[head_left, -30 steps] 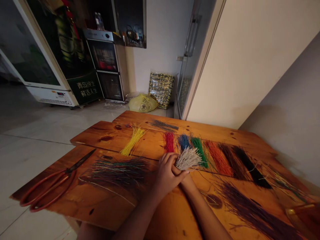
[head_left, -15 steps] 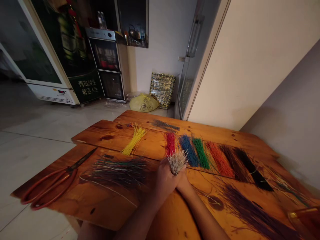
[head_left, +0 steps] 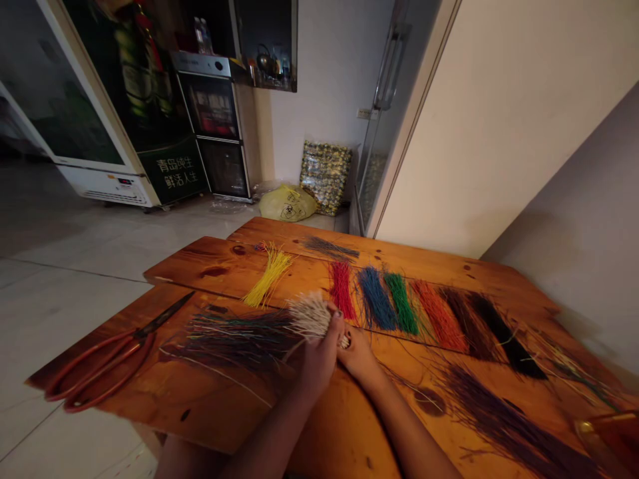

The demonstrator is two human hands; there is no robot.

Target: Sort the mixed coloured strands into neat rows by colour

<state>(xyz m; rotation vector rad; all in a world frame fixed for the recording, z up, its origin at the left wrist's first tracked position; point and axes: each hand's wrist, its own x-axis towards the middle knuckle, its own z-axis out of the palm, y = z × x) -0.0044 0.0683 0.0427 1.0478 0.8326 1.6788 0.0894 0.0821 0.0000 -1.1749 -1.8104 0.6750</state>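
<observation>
A bundle of pale, cream-coloured strands [head_left: 308, 315] is gripped in both hands above the wooden table [head_left: 210, 412]. My left hand [head_left: 324, 342] is closed round it, thumb on top, with the cut ends fanning out to the left. My right hand [head_left: 357, 352] is also closed on the bundle, close against the left; a few pale ends show between its fingers. Just left of the hands lies a bundle of dark mixed-colour strands [head_left: 239, 339]. Beyond them are red strands [head_left: 342, 289], blue strands [head_left: 377, 299] and green strands [head_left: 401, 304].
Large red-handled scissors [head_left: 120, 356] lie at the table's left. Yellow strands [head_left: 268, 274] and grey strands [head_left: 330, 249] lie further back. To the right are orange strands [head_left: 440, 318], brown strands [head_left: 469, 324], black strands [head_left: 506, 336] and purple strands [head_left: 509, 416]. A yellow bag [head_left: 287, 203] sits on the floor.
The pale bundle has tilted over to the left, its fanned ends moving from upright between the hands to the left side. Both hands have turned with it and still hold it.
</observation>
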